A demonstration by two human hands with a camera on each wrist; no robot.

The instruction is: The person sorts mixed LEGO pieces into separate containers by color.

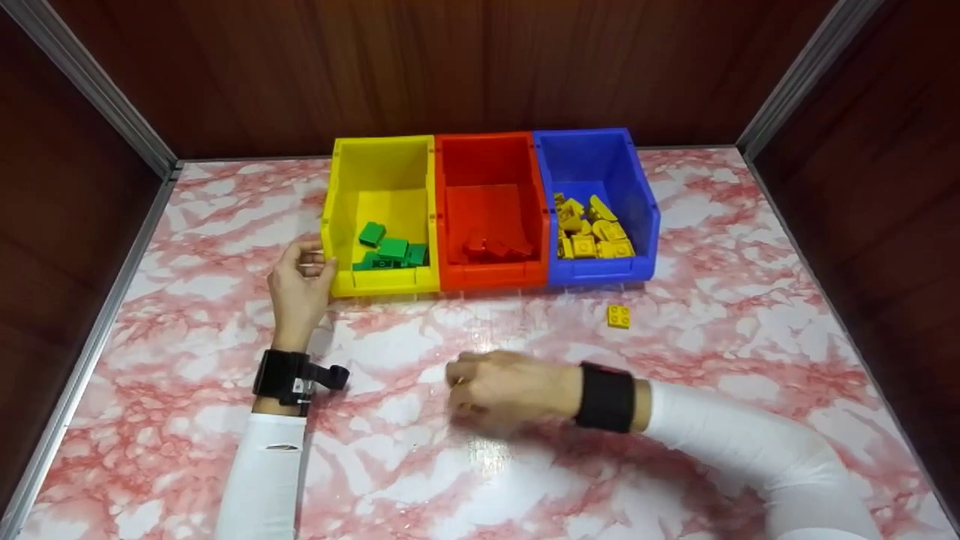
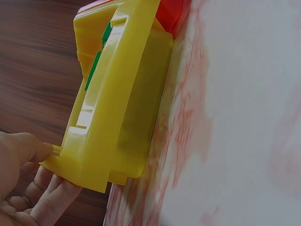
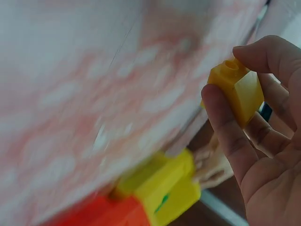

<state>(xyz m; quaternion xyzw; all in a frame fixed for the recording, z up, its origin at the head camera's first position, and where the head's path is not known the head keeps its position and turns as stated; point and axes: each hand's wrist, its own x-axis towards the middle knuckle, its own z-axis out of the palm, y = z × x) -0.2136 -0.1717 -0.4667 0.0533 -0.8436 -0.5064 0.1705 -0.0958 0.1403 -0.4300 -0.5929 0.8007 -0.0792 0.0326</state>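
At the front left corner of the yellow bin [image 1: 384, 281], my left hand [image 1: 300, 289] grips the edge. The left wrist view has the thumb on one side of the bin's lip [image 2: 82, 174] and fingers on the other. My right hand [image 1: 514, 386] is over the middle of the table, in front of the bins and slightly blurred. In the right wrist view it pinches a yellow building brick [image 3: 237, 89], with a slanted side and a round stud, between thumb and fingers. The brick is mostly hidden by the hand in the head view.
Green bricks [image 1: 392, 248] lie in the yellow bin. Beside it, the red bin [image 1: 491, 276] contains red bricks [image 1: 495, 247], and the blue bin [image 1: 649, 244] several yellow ones [image 1: 584, 246]. One square yellow brick [image 1: 619, 316] sits on the marbled table [image 1: 390, 480] before the blue bin.
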